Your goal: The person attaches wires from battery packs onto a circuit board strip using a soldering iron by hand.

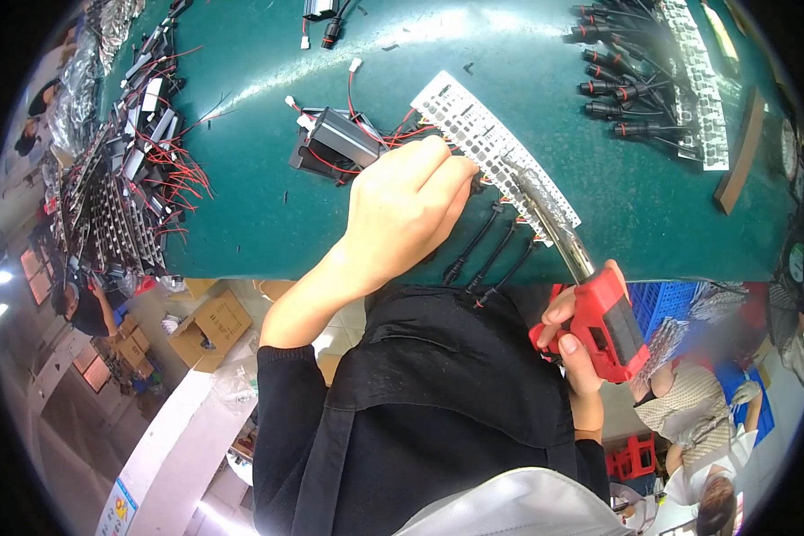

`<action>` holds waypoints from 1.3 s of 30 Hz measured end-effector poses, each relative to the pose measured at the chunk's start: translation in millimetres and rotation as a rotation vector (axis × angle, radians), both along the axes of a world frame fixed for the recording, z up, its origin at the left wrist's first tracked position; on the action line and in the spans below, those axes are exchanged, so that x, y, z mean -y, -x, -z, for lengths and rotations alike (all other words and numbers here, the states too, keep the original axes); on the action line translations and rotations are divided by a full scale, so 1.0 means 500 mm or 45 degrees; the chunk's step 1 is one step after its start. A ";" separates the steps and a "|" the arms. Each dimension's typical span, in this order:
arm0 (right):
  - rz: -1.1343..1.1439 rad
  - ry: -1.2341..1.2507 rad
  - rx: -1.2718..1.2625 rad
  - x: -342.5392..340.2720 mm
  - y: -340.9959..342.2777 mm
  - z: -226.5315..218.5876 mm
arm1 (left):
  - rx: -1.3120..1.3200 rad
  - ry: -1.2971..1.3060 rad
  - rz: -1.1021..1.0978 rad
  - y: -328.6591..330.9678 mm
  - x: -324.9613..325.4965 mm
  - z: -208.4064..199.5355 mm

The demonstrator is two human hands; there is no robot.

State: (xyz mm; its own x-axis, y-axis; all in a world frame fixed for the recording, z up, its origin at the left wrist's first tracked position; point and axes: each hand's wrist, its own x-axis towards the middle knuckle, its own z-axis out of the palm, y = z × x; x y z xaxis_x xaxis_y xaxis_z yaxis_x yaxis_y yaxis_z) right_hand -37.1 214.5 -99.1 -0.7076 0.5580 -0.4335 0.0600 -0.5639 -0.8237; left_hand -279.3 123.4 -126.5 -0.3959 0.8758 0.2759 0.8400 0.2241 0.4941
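Observation:
A long white circuit-board panel (496,134) lies slanted on the green table, with red wires and several black cable connectors (478,246) along its near side. My left hand (406,201) is closed, its fingertips at the panel's near edge among the wires; what they pinch is hidden. In my right hand (585,335) is a red gun-shaped tool (609,326), held by its grip. Its long metal barrel slants up and left, and the tip end lies over the panel close to my left fingers. Beside my left hand sit black box-shaped modules (344,138) with red wires and white plugs.
A heap of wired modules and strips (138,170) covers the table's left end. At the far right are black connectors (625,89), another white panel (701,89) and a brown curved bar (740,156). Below the table stand a cardboard box (210,330) and a blue crate (665,304). Other people work nearby.

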 end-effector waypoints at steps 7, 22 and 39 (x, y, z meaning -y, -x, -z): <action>0.001 -0.028 0.014 0.003 -0.002 -0.002 | 0.168 -0.104 -0.061 0.001 -0.008 -0.013; -0.075 -0.067 0.090 0.006 -0.013 0.008 | 0.202 0.203 0.071 0.028 -0.020 -0.032; -0.072 -0.101 0.051 -0.003 -0.015 0.002 | 0.162 0.137 0.100 0.035 -0.009 -0.033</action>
